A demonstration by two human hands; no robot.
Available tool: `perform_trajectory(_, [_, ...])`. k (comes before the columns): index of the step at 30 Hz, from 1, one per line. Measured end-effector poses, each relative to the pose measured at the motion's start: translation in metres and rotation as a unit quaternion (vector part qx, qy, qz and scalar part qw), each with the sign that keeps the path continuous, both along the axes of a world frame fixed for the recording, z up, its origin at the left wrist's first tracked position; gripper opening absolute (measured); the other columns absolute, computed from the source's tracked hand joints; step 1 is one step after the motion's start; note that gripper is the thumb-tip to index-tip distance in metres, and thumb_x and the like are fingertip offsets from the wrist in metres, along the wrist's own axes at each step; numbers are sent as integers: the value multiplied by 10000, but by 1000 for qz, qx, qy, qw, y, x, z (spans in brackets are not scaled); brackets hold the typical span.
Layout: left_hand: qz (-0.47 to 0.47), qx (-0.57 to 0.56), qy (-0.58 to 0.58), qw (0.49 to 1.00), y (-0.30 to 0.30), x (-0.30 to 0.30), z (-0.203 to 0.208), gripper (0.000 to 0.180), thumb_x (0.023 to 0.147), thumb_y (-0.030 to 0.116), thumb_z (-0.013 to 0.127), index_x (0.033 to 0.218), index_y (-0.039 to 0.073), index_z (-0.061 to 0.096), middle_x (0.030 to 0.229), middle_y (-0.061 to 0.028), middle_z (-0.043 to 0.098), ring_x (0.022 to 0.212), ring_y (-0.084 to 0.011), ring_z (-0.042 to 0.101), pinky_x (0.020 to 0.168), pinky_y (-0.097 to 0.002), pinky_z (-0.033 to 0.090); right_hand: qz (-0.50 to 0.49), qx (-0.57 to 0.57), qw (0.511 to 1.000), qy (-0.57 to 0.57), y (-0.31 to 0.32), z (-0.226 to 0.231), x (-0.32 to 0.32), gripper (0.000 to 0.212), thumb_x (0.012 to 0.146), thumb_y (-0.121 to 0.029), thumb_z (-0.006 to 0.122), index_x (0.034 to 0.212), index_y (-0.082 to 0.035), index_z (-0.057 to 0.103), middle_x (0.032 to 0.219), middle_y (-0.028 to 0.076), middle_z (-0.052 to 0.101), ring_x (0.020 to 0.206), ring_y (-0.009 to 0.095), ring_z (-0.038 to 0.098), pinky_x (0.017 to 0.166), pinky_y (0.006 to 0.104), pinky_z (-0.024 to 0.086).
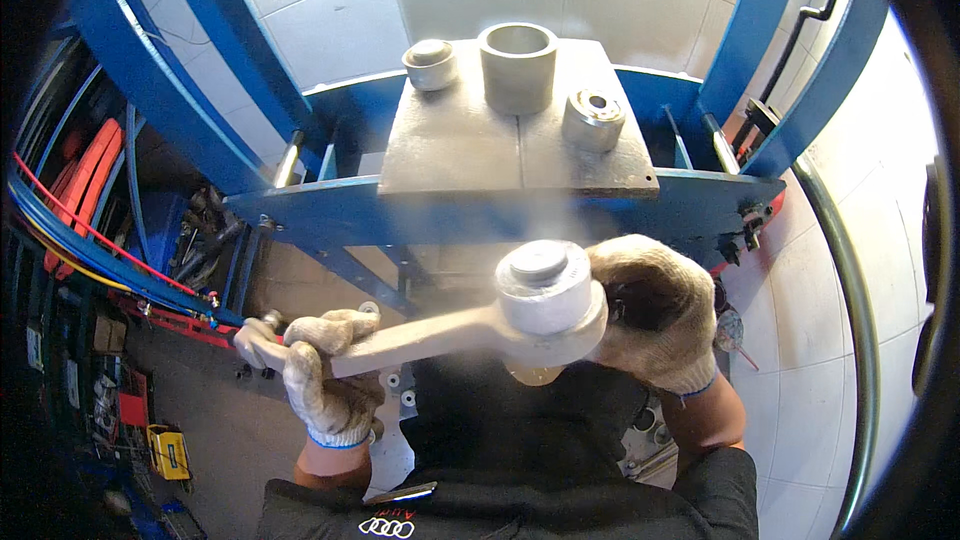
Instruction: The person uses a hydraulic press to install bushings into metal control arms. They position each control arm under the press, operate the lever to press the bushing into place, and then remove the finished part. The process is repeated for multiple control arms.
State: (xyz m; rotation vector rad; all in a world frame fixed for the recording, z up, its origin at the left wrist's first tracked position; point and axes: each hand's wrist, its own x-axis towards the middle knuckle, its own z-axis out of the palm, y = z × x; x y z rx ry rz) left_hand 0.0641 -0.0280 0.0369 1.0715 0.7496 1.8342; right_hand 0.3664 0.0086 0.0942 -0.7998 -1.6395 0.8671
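Observation:
A pale grey metal control arm hangs across the front of my body, below the press plates. At its right end, a round stepped metal cylinder stands on the ring-shaped eye; I cannot tell how far it sits inside. My left hand, in a soiled knit glove, is wrapped around the narrow left end of the arm. The gloved right hand grips the eye from its right side, with the fingers partly hidden behind it. Something yellowish shows beneath the eye.
A blue press frame bears thick steel plates. On them stand a wide open tube, a small capped cylinder and a bearing-like sleeve. Coloured hoses and a yellow box are at left; a dark pipe curves at right.

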Motion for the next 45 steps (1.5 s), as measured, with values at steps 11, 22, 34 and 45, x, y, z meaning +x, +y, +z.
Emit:
perform_trajectory(11, [-81,-48,-46,995,-2,6,-6,319,956,391,687,1000,99,568,1035,-172,639,966,-251,659,847,-411,582,-36,17,999,-26,-5,-20,4,486,628,-53,881,1093,-38,740,1024,134,753,911,268,741,827,354,584])
perform_trajectory(22, [-72,-16,-10,997,5,-3,-11,417,900,457,741,1037,106,562,1034,-166,631,947,-259,675,821,-412,611,-24,82,996,-35,-3,-14,6,409,710,-81,916,1079,-30,747,1096,124,743,1012,247,717,938,378,568])
perform_trajectory(34, [-130,-19,-43,990,-1,19,0,401,967,404,722,1105,147,448,984,-63,511,616,-66,537,445,-217,555,-69,-211,975,-24,-19,-5,2,370,713,-208,938,943,5,741,879,102,763,760,147,689,731,295,544])
perform_trajectory(45, [-181,-48,-162,969,0,12,-8,349,975,392,697,1189,150,568,1098,-176,658,817,-215,729,574,-284,651,-63,-261,959,91,-27,8,-3,516,725,-332,933,1000,41,707,931,73,721,846,135,674,792,272,530])
